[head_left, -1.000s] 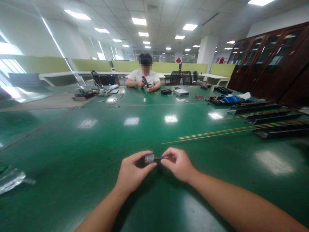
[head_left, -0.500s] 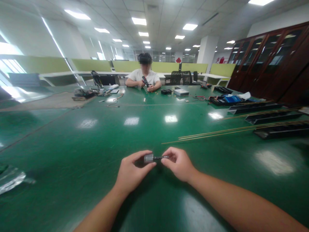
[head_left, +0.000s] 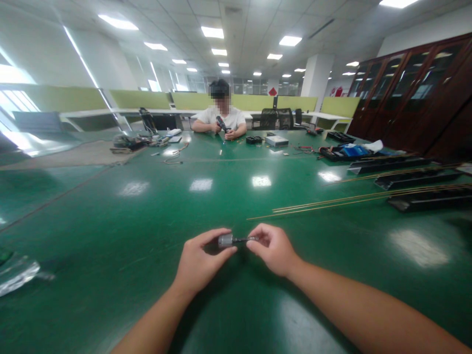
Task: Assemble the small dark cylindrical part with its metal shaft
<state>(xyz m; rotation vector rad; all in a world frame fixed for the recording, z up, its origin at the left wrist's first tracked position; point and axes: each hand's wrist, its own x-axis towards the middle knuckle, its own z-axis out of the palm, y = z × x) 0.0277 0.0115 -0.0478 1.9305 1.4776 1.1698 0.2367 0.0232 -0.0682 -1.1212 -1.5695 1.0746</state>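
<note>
Now, amid open tabletop (head_left: pixel 165 206) at lower centre, the grey cylinder (head_left: pixel 225 240) is being grasped slightly farther left than before by the left hand (head_left: pixel 197 260), the thin shaft (head_left: pixel 240 240) being pinched by the right hand (head_left: pixel 275 250).

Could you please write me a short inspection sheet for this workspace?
Surface: glossy green table, reflecting the ceiling lights.
Things in hand: grey cylinder with a thin dark shaft at one end, held above the table.
Clutter: brass-coloured rods and black channel-like parts at right; mixed parts at far left; crumpled clear plastic at the left edge.
Hands: left holds the cylinder between thumb and fingers; right pinches the shaft's far end.
Cables: pale cable toward far left; thin red and dark leads toward far right; none seen touching the hands.
Surroundings: a person opposite holds a dark tool; office chairs and wooden cabinets behind.
</note>
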